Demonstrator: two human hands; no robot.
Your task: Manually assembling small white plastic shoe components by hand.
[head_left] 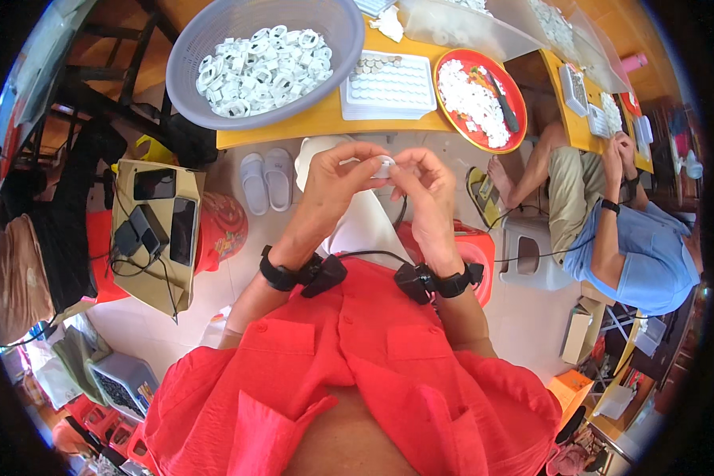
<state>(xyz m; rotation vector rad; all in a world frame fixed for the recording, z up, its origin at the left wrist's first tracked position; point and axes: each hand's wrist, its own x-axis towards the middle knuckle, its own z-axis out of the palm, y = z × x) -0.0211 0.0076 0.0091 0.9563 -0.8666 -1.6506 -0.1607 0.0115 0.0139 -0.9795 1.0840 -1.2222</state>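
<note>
Between my two hands, in front of the table edge, is a small white plastic part (384,166). The fingertips of my left hand (343,176) are closed on its left side. On its other side, my right hand (425,184) pinches it with thumb and fingers. Ahead on the yellow table (293,133) stands a grey basin (184,67) heaped with similar white parts. A white tray (390,91) with rows of hollows lies beside it, small round metallic pieces along its far edge. To the right, a red round tray (452,119) holds small white pieces and a dark-handled tool (506,111).
A person in a blue shirt (639,254) works at the table on the right. On the left, a cardboard box (155,278) carries phones and cables. Grey slippers (266,182) lie under the table; a red stool (472,254) is by my right arm. Clear bins (468,32) stand behind.
</note>
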